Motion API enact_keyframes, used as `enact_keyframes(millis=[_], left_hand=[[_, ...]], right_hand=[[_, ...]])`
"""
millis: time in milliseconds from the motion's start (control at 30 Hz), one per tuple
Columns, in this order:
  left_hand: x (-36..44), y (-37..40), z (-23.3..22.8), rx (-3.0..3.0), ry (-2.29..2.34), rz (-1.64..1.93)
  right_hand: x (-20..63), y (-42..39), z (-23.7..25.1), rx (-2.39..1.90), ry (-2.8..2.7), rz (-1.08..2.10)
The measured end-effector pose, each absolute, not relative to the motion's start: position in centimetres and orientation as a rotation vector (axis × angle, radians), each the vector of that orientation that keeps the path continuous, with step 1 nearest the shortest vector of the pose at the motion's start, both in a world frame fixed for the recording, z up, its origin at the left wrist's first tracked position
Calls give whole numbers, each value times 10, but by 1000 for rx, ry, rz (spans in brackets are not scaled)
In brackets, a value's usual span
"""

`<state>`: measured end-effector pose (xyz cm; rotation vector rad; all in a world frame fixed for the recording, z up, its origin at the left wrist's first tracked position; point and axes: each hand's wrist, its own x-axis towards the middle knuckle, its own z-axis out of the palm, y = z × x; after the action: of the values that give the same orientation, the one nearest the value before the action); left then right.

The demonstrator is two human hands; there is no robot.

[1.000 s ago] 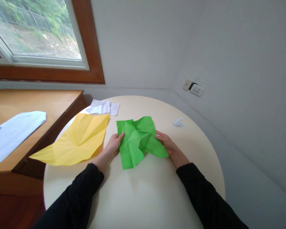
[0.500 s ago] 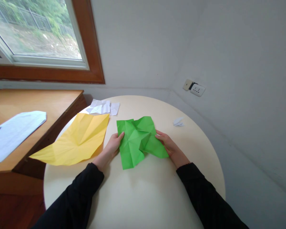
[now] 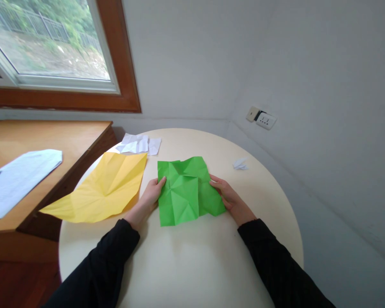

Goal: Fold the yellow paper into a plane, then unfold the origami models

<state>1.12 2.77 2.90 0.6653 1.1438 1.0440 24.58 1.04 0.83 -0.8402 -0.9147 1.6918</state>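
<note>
A creased green paper sheet (image 3: 182, 192) lies partly folded on the round cream table (image 3: 192, 256). My left hand (image 3: 149, 199) grips its left edge, thumb on top. On the opposite side my right hand (image 3: 226, 197) holds the right edge, fingers partly under the paper. A near flap of the sheet is folded up over its middle.
A creased yellow sheet (image 3: 105, 188) lies left of the green one, overhanging the table edge. Crumpled white paper (image 3: 137, 144) sits at the back, a small white folded piece (image 3: 240, 164) at the right. A wooden desk (image 3: 45, 141) with printed paper (image 3: 16, 179) stands left. Walls close off the back and right.
The green sheet's near left corner has swung right and squared up, so the paper looks more compact. Both hands have stayed at its edges.
</note>
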Motion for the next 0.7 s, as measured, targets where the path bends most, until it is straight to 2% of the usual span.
enact_keyframes(millis=[700], left_hand=[[8, 28, 28, 718, 1139, 1027]], right_hand=[[260, 11, 10, -982, -980, 1658]])
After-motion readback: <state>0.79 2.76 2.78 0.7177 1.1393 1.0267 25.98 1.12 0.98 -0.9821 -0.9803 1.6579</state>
